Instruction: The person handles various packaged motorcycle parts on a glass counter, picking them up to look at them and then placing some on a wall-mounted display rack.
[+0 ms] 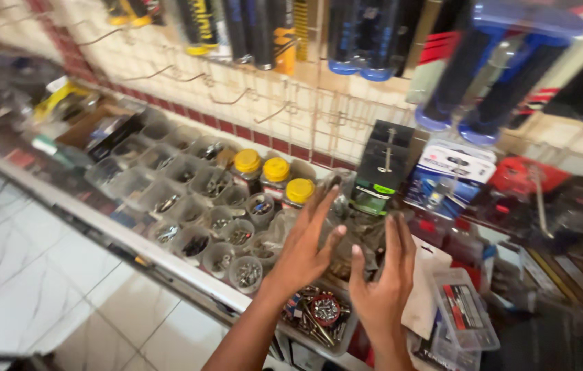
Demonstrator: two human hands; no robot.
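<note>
My left hand (305,242) and my right hand (382,278) reach forward over a cluttered shop counter, fingers spread and palms turned toward each other. Between them is a blurred clear plastic bag or container (361,230) holding dark metal parts. My left fingers lie against its left side and my right fingers are by its right side. I cannot tell whether either hand grips it. Below the hands a shallow tray (319,315) holds bolts and nuts.
Several clear cups of screws and small parts (219,223) fill the counter to the left, with three yellow-capped jars (276,170) behind. A black box (381,168), a blue-white package (449,175) and a clear organiser box (467,312) stand right. Handlebar grips (484,75) hang on a wire rack. The tiled floor (30,275) lies lower left.
</note>
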